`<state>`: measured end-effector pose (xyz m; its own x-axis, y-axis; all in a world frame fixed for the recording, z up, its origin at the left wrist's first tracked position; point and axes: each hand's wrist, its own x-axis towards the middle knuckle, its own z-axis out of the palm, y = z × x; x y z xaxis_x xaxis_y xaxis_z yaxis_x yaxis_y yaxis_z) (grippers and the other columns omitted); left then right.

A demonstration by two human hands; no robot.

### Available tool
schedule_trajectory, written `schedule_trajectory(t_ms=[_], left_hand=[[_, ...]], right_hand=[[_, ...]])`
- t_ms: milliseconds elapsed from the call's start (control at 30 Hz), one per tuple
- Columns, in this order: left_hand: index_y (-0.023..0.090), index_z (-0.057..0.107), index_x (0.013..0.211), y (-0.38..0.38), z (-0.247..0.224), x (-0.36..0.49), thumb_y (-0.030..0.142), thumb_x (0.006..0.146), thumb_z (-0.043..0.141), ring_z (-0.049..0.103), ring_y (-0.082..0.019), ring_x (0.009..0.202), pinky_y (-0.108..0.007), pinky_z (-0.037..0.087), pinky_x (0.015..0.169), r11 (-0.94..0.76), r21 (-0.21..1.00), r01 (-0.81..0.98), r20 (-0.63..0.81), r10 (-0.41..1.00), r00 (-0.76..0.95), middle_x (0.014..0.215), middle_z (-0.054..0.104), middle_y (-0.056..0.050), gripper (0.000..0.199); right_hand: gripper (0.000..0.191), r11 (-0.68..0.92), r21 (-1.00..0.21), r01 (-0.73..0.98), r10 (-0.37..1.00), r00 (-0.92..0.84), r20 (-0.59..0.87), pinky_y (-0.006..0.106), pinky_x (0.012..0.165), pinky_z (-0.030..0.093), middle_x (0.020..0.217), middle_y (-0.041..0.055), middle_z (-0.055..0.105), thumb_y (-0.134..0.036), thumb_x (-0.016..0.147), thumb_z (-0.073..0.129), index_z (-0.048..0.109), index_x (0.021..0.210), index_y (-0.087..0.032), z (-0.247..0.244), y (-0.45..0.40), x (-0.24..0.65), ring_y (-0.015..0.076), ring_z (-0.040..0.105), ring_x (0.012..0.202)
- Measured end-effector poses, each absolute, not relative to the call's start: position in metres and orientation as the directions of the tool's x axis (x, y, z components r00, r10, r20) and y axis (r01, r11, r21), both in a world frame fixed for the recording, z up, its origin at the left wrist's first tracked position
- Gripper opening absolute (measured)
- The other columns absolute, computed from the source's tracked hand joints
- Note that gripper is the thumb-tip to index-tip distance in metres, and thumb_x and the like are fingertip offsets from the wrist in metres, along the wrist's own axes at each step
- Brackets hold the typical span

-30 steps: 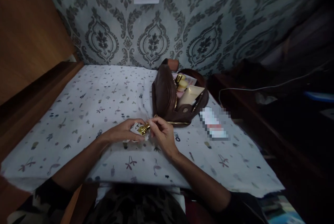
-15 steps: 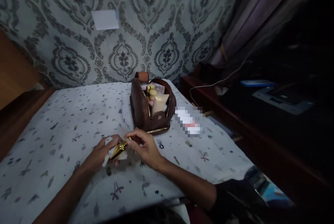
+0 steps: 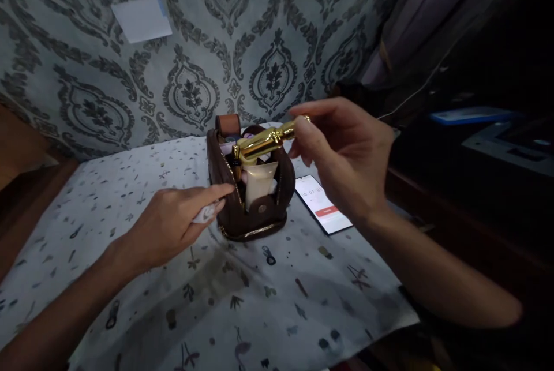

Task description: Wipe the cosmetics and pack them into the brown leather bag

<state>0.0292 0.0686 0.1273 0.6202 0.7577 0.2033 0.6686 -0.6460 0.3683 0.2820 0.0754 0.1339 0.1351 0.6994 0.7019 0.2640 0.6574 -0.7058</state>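
The fingers of the right hand (image 3: 350,157) are closed in a pinch on the narrow end of a shiny gold tube (image 3: 268,141), with the thumb on the near side and the index finger curled over the top. The gold tube is held tilted, its wider end lower and pointing left, over the open top of a brown bag (image 3: 253,224). The left hand (image 3: 173,221) has its index finger stretched out to the left edge of the bag's opening, and its other fingers are curled around a white crumpled cloth (image 3: 205,213), possibly a tissue, as the view there is dim. The bag stands on a white patterned tablecloth (image 3: 173,302) with its zipper spread apart. Inside it, a cream squeeze tube (image 3: 260,182) leans upright near the front, a small dark bottle (image 3: 236,168) with a gold cap stands to the left, and a small white item (image 3: 273,187) sits just right of the squeeze tube. Something yellow shows behind them, partly hidden by the gold tube. A tan leather piece (image 3: 228,124) is at the back left of the bag. To the right of the bag, a phone (image 3: 324,205) lies face up, its lit screen showing digits and a red button. Behind the table, a white sheet (image 3: 142,20) is on the patterned wall (image 3: 190,89).
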Motion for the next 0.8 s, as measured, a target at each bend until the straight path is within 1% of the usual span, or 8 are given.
schedule_trajectory(t_ms=[100, 167, 267, 367, 433, 567, 667, 800], left_hand=[[0.030, 0.063, 0.133, 0.090, 0.131, 0.042, 0.034, 0.088, 0.055, 0.063, -0.017, 0.060, -0.022, 0.039, 0.054, -0.719, 0.145, 0.679, 0.209, 0.693, 0.690, 0.084, 0.075, -0.003, 0.045], [0.031, 0.064, 0.129, 0.098, 0.127, 0.044, 0.031, 0.085, 0.058, 0.065, -0.020, 0.065, -0.023, 0.041, 0.056, -0.726, 0.087, 0.682, 0.170, 0.685, 0.708, 0.083, 0.074, -0.003, 0.045], [0.029, 0.064, 0.124, 0.100, 0.118, 0.040, 0.026, 0.085, 0.054, 0.069, -0.021, 0.073, -0.023, 0.046, 0.059, -0.735, 0.085, 0.672, 0.178, 0.675, 0.716, 0.090, 0.075, -0.004, 0.040], [0.025, 0.059, 0.131, 0.097, 0.110, 0.033, 0.023, 0.090, 0.047, 0.071, -0.020, 0.081, -0.024, 0.049, 0.062, -0.759, 0.103, 0.643, 0.236, 0.647, 0.725, 0.105, 0.076, -0.007, 0.043], [0.022, 0.057, 0.134, 0.097, 0.105, 0.030, 0.022, 0.093, 0.045, 0.072, -0.019, 0.084, -0.024, 0.053, 0.066, -0.774, 0.111, 0.623, 0.265, 0.628, 0.732, 0.109, 0.075, -0.009, 0.043], [0.020, 0.057, 0.133, 0.100, 0.097, 0.029, 0.022, 0.096, 0.045, 0.073, -0.019, 0.089, -0.025, 0.057, 0.075, -0.797, 0.131, 0.589, 0.320, 0.596, 0.736, 0.108, 0.076, -0.009, 0.039], [0.018, 0.058, 0.132, 0.102, 0.094, 0.031, 0.023, 0.099, 0.046, 0.074, -0.018, 0.091, -0.024, 0.057, 0.075, -0.820, 0.137, 0.555, 0.376, 0.562, 0.737, 0.106, 0.076, -0.010, 0.036], [0.018, 0.058, 0.133, 0.101, 0.093, 0.033, 0.021, 0.100, 0.044, 0.073, -0.016, 0.088, -0.023, 0.056, 0.074, -0.835, 0.143, 0.532, 0.417, 0.538, 0.732, 0.105, 0.077, -0.010, 0.036]], right_hand=[[0.027, 0.658, -0.677, 0.330, 0.704, 0.047, 0.708, 0.022, 0.062, 0.050, 0.080, -0.0015, 0.068, -0.046, 0.094, 0.065, 0.069, 0.099, -0.020, 0.137, 0.095, 0.284, 0.0096, 0.064, 0.068], [0.022, 0.661, -0.664, 0.350, 0.712, -0.011, 0.703, 0.022, 0.061, 0.049, 0.077, -0.0021, 0.067, -0.040, 0.094, 0.066, 0.070, 0.097, -0.019, 0.136, 0.104, 0.283, 0.0090, 0.063, 0.066], [0.015, 0.663, -0.653, 0.367, 0.726, -0.104, 0.679, 0.022, 0.063, 0.048, 0.079, -0.0025, 0.067, -0.031, 0.095, 0.065, 0.072, 0.095, -0.017, 0.135, 0.114, 0.281, 0.0086, 0.062, 0.068], [0.014, 0.649, -0.669, 0.362, 0.754, -0.194, 0.627, 0.023, 0.067, 0.048, 0.080, -0.0026, 0.068, -0.030, 0.093, 0.068, 0.072, 0.093, -0.017, 0.133, 0.123, 0.279, 0.0099, 0.062, 0.073], [0.014, 0.637, -0.690, 0.343, 0.770, -0.247, 0.588, 0.023, 0.068, 0.048, 0.077, -0.0030, 0.068, -0.030, 0.090, 0.070, 0.072, 0.089, -0.017, 0.130, 0.128, 0.278, 0.0104, 0.062, 0.074], [0.014, 0.625, -0.705, 0.337, 0.779, -0.335, 0.530, 0.021, 0.067, 0.045, 0.069, -0.0054, 0.063, -0.031, 0.088, 0.069, 0.073, 0.087, -0.017, 0.125, 0.132, 0.274, 0.0095, 0.061, 0.072], [0.010, 0.625, -0.686, 0.372, 0.777, -0.379, 0.503, 0.021, 0.064, 0.042, 0.066, -0.0060, 0.062, -0.027, 0.086, 0.070, 0.074, 0.089, -0.018, 0.125, 0.133, 0.272, 0.0087, 0.059, 0.068], [0.008, 0.632, -0.670, 0.388, 0.769, -0.417, 0.484, 0.022, 0.061, 0.039, 0.065, -0.0047, 0.062, -0.025, 0.085, 0.068, 0.073, 0.084, -0.018, 0.126, 0.134, 0.273, 0.0093, 0.056, 0.065]])
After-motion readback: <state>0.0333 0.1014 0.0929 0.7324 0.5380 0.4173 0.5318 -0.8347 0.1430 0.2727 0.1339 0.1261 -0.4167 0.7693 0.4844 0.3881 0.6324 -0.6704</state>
